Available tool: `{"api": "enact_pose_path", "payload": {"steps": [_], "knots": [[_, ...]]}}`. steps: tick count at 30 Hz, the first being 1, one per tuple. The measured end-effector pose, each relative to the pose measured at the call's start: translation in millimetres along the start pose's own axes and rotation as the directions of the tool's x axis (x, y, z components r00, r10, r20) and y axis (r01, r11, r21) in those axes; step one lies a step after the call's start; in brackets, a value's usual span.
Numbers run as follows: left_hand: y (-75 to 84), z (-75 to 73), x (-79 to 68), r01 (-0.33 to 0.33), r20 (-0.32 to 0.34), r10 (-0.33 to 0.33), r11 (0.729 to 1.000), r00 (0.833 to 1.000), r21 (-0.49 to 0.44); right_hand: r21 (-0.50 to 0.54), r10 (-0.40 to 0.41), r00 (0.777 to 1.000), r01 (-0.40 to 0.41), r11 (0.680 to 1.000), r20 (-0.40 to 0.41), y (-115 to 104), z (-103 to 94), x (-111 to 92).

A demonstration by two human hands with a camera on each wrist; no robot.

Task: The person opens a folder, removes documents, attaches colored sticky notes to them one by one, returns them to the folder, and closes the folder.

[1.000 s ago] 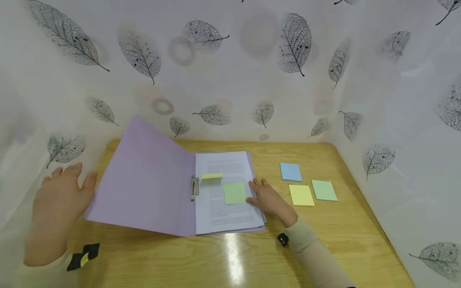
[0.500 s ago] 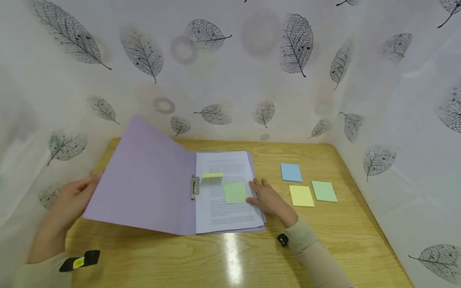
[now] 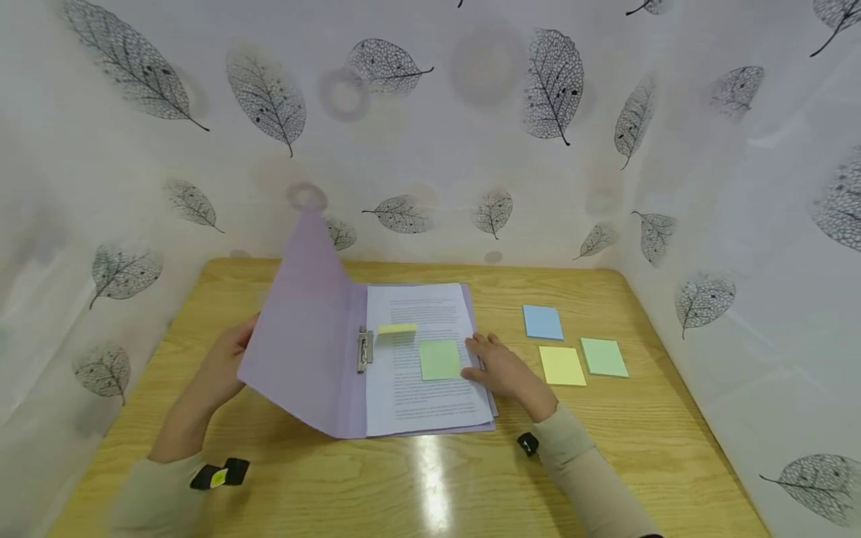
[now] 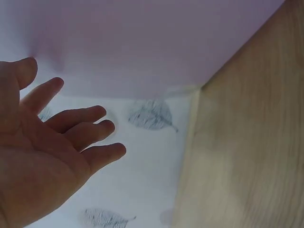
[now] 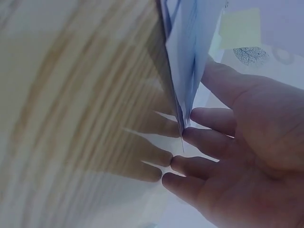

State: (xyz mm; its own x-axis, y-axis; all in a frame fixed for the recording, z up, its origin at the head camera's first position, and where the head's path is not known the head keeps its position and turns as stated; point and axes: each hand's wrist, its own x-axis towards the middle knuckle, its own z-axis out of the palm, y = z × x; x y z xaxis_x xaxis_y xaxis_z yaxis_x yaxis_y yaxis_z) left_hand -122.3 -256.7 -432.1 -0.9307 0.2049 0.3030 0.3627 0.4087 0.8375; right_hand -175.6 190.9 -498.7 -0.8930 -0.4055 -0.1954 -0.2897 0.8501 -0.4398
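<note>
A purple clip folder (image 3: pixel 303 336) lies on the table with its front cover raised steeply on the left. My left hand (image 3: pixel 217 370) is behind that cover, partly hidden; in the left wrist view its fingers spread loosely and the tip of the thumb (image 4: pixel 26 71) touches the cover. Printed sheets (image 3: pixel 430 411) lie in the folder beside a metal clip (image 3: pixel 364 350). On the top sheet are a green sticky note (image 3: pixel 440 360) and a yellow sticky note (image 3: pixel 397 329) standing partly up. My right hand (image 3: pixel 507 373) rests at the sheets' right edge, thumb on the paper, fingers on the table.
To the right of the folder lie a blue pad (image 3: pixel 542 322), a yellow pad (image 3: pixel 562 365) and a green pad (image 3: pixel 605 357) of sticky notes. A pale curtain (image 3: pixel 444 164) with leaf prints surrounds the wooden table (image 3: pixel 323 486) at the back and sides.
My left hand has come in from the far left to the folder's cover and moved rightward with it, so the cover stands steeper. My right hand has stayed in place.
</note>
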Motion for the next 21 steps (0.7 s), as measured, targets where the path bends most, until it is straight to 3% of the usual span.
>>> {"api": "enact_pose_path", "payload": {"steps": [5,10,15,21], "knots": [[4.8,33.0,13.2,0.101,0.117,-0.116,0.987,0.986,0.128,-0.011,-0.014,1.0,0.014,1.0,-0.014,-1,-9.5,0],[3.5,60.4,22.1,0.144,0.186,-0.181,0.97,0.966,0.197,0.093,-0.059,0.988,0.072,0.993,-0.141,-12,-37.7,-5],[-1.1,80.2,26.5,0.089,0.22,-0.143,0.967,0.965,0.238,0.221,-0.102,0.954,0.168,0.961,-0.282,-31,-66.6,-15],[-11.3,97.9,28.9,-0.049,0.263,-0.03,0.956,0.964,0.289,0.323,-0.13,0.928,0.25,0.913,-0.35,-50,-81.8,-20]]}}
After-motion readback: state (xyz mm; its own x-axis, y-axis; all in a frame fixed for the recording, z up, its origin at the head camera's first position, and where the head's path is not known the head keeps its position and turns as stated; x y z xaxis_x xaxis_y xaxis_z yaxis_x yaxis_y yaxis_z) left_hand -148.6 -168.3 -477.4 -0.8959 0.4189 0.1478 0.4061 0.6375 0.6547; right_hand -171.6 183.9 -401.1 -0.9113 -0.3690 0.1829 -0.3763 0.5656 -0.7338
